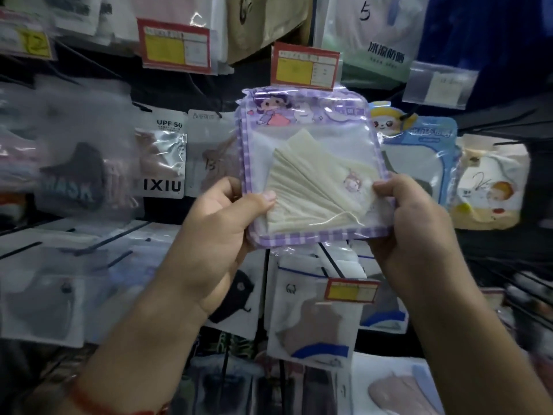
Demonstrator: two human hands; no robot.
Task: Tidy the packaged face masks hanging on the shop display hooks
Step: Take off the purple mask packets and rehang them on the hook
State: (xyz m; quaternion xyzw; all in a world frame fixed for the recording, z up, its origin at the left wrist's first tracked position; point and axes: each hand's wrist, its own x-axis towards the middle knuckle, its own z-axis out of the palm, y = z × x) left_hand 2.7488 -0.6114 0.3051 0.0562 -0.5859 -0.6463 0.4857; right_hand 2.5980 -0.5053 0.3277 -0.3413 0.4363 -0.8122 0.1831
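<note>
In the head view, a purple-checked mask packet (pixel 311 172) is held up in the middle of the display wall (pixel 254 73) by both hands. The left hand (pixel 221 232) grips the packet's lower left corner, its thumb laid across the clear front and its fingers hidden behind. The right hand (pixel 413 229) pinches the lower right edge, thumb on the front, the remaining fingers concealed by the packet. Inside the clear window a pale cream pleated mask (pixel 317 190) with a small cartoon print is seen, tilted. The packet's top edge sits just below a red-and-yellow price tag (pixel 305 67); whether the packet is threaded on a hook cannot be told, as the hanging hole is covered by the tag.

To the right, a blue cartoon packet (pixel 419 154) is partly overlapped by the held packet, and a yellow packet (pixel 490 190) hangs beyond it. To the left, a packet marked UPF 50 (pixel 161 157) is legible, while a dark mask packet (pixel 74 181) nearer the left edge is blurred. Lower packets are cut off by the forearms, and a second price tag (pixel 351 290) shows below. A red cord (pixel 98 402) circles the left wrist.
</note>
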